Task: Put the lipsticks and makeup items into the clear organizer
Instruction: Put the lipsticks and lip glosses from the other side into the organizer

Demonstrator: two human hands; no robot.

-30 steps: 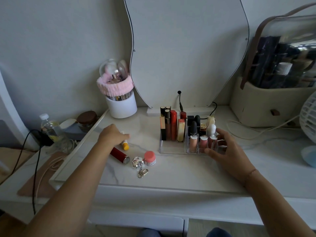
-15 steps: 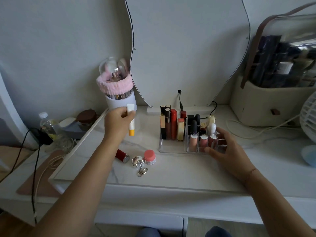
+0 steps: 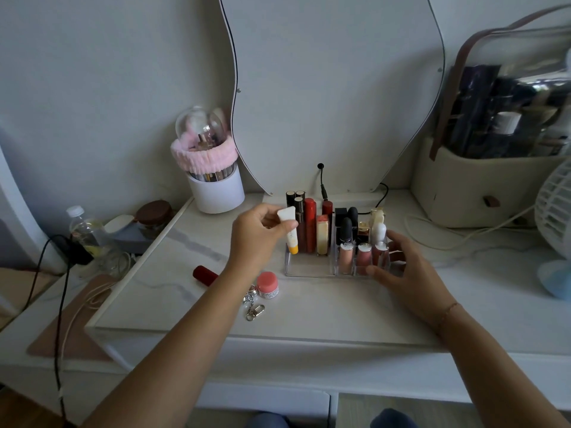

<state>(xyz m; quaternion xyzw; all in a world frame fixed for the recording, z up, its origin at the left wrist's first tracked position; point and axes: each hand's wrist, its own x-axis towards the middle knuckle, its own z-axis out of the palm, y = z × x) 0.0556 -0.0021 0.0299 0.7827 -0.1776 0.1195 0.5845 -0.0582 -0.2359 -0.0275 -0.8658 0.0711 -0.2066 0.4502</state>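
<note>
We pinch the small white tube (image 3: 289, 230) between thumb and fingers of our left hand (image 3: 259, 234), yellow cap down, at the left end of the clear organizer (image 3: 309, 268) (whether the cap touches the tray we cannot tell). Our right hand (image 3: 408, 271) lies open, fingers spread against the organizer's right side, gripping nothing. Lipsticks stand upright in its compartments. Nearer and to the left, on the tabletop (image 3: 324, 313), lie a red lipstick (image 3: 204, 274), a pink-lidded jar (image 3: 267, 285) and a keychain (image 3: 255, 307).
</note>
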